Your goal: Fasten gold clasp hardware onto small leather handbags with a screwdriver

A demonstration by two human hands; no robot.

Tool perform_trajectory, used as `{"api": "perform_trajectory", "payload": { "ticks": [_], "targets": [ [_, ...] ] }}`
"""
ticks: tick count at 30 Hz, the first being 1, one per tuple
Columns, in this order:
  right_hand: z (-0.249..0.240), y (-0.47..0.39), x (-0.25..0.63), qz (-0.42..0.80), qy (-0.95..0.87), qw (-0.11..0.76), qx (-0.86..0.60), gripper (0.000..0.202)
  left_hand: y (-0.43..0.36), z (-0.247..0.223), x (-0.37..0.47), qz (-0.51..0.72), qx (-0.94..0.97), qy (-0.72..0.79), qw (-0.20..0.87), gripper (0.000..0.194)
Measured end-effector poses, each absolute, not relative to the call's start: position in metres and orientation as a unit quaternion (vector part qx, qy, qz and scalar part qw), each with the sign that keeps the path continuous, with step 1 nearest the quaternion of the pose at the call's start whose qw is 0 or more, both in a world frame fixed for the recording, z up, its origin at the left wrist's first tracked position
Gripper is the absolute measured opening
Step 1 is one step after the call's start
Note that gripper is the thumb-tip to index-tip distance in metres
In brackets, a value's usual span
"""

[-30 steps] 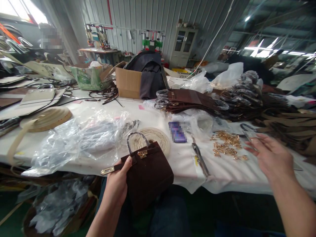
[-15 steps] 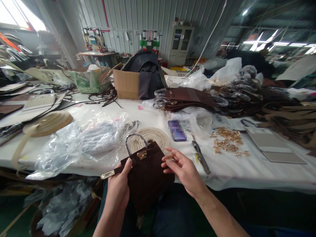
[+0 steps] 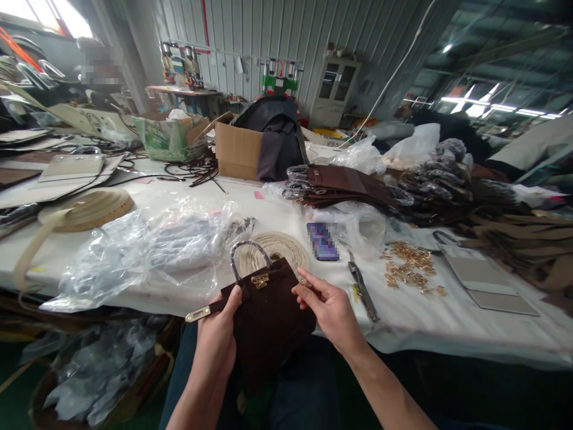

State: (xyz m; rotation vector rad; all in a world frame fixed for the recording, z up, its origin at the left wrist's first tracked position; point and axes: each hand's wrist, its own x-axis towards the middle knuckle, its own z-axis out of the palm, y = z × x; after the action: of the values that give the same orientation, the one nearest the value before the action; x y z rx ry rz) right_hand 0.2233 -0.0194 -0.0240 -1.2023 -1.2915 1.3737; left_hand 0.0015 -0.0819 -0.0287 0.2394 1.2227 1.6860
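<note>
While bag (image 3: 275,319) hides left hand's (image 3: 218,325) fingers, base (image 3: 256,370) dim

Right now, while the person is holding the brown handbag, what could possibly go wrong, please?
The small gold-coloured piece could slip away, as only the fingertips of the right hand seem to pinch it.
The dark brown handbag is over the lap, so it might drop if the left hand loosens.
The pliers-like tool lies with one end close to the edge of the table; the right arm may knock it off.
</note>
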Motion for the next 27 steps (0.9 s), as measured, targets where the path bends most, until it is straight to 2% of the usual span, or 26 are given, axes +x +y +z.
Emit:
{"api": "perform_trajectory", "payload": {
  "ticks": [3, 6, 11, 16, 18, 23, 27],
  "targets": [
    [-0.022, -0.019, 0.221, 0.566, -0.507, 0.417, -0.499, 0.067, -0.083, -0.027, 0.002, 0.700, 0.103, 0.508, 0.491, 0.062],
    [-0.015, -0.020, 0.220, 0.576, -0.544, 0.347, -0.501, 0.063, -0.083, -0.026, 0.003, 0.705, 0.108, 0.508, 0.483, 0.062],
    [0.009, -0.019, 0.219, 0.612, -0.623, 0.211, -0.439, 0.082, -0.083, -0.028, 0.004, 0.710, 0.111, 0.505, 0.478, 0.059],
    [0.018, -0.015, 0.219, 0.640, -0.633, 0.165, -0.403, 0.092, -0.083, -0.031, 0.003, 0.711, 0.111, 0.499, 0.483, 0.057],
    [0.015, -0.017, 0.219, 0.614, -0.662, 0.158, -0.400, 0.089, -0.084, -0.032, 0.002, 0.712, 0.115, 0.495, 0.484, 0.058],
    [0.011, -0.030, 0.218, 0.437, -0.801, 0.157, -0.379, 0.066, -0.085, -0.030, 0.003, 0.706, 0.121, 0.500, 0.488, 0.058],
    [0.018, -0.029, 0.216, 0.378, -0.844, 0.101, -0.367, 0.070, -0.085, -0.027, 0.005, 0.704, 0.117, 0.494, 0.496, 0.059]
  ]
}}
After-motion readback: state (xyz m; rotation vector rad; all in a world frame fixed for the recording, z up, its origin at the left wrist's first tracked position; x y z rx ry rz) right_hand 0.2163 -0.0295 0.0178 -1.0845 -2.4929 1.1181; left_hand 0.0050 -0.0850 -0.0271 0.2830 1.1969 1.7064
